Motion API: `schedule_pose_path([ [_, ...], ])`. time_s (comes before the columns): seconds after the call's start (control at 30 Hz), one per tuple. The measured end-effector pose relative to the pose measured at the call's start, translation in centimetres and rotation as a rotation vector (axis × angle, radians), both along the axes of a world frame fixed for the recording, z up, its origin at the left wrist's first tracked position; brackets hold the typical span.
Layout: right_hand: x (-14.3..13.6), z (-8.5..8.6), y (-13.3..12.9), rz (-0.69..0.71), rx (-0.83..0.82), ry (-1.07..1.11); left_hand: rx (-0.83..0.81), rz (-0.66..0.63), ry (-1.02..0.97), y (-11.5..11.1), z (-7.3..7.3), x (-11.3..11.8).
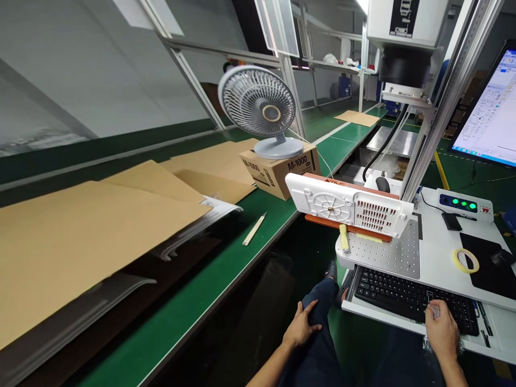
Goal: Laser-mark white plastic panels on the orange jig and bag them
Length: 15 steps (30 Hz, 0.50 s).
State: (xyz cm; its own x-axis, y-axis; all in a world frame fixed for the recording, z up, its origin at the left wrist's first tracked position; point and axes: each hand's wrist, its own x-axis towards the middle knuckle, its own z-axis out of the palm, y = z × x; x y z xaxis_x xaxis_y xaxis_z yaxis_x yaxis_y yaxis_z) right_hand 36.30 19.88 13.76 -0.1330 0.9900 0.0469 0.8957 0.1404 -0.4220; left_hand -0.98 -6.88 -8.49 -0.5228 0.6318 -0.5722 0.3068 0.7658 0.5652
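My left hand (300, 326) lies on my thigh in dark trousers, its fingers apart and nothing in it. Over the keyboard's (397, 295) front right part, my right hand (442, 329) is closed around crumpled clear plastic (434, 310), some of which shows near the wrist too. Ahead of the keyboard, a white plastic panel (349, 207) with a round grille and slots stands tilted on an orange-brown holder (318, 219). Yellow tape (344, 238) hangs at the holder's lower edge, above a perforated metal plate (397, 252).
A machine head (407, 32) hangs over the panel, with a monitor (489, 107) at right. A tape roll (465, 260) lies by a black mouse pad (492, 269). Left, the green bench (226, 269) bears cardboard sheets (100, 226), a cutter knife (253, 230) and a fan (258, 102) on a box (278, 174).
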Motion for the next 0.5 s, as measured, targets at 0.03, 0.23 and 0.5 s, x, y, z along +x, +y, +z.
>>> schedule_pose_path([
  [0.03,0.01,0.0,-0.01,0.001,0.005,0.004,-0.002,0.001,-0.001,-0.01,-0.02,0.02],
  [0.23,-0.06,0.16,-0.11,0.0,-0.014,0.003,0.002,0.007,0.0,-0.1,-0.05,0.15],
  [0.5,-0.07,0.22,0.0,0.011,0.013,-0.01,0.023,0.002,0.033,-0.16,0.18,0.15],
])
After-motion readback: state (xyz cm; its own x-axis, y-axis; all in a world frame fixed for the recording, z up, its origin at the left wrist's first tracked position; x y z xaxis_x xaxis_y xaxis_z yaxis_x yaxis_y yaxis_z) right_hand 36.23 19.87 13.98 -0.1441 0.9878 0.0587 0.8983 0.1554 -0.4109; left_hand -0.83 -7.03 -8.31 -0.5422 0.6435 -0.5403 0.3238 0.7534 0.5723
